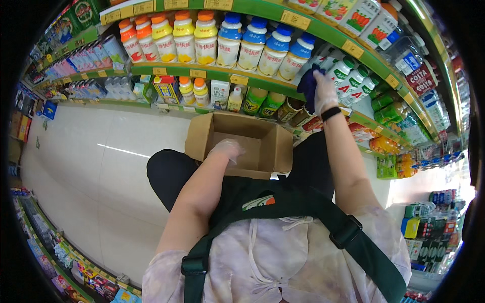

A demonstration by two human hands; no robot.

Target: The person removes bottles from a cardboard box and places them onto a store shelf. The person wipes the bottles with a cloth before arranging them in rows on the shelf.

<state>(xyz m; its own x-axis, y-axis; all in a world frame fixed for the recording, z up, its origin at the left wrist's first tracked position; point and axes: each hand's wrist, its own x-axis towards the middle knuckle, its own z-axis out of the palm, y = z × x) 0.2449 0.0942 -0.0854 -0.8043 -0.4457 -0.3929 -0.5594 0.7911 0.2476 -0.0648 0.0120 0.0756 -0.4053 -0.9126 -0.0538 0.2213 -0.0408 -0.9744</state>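
My right hand (326, 91), in a clear plastic glove with a black band at the wrist, grips a dark purple cloth (311, 85). The cloth is bunched against the edge of the middle shelf, between blue-capped milk drink bottles (288, 60) and white bottles with green caps (354, 80). My left hand (228, 150), also gloved, hovers over the near left part of an open cardboard box (283, 146). Nothing shows in that hand, and its fingers are loosely apart. The box stands between my knees with its flaps folded outward, and its visible inside holds nothing.
Orange-capped bottles (183, 38) fill the shelf's left part. Below stand a coconut drink carton (219, 94), green-labelled bottles (255, 100) and brown-labelled bottles (290, 110). Price tags line the green shelf edges (265, 81). Tiled floor (94, 151) lies left; another stocked shelf (72, 261) is behind.
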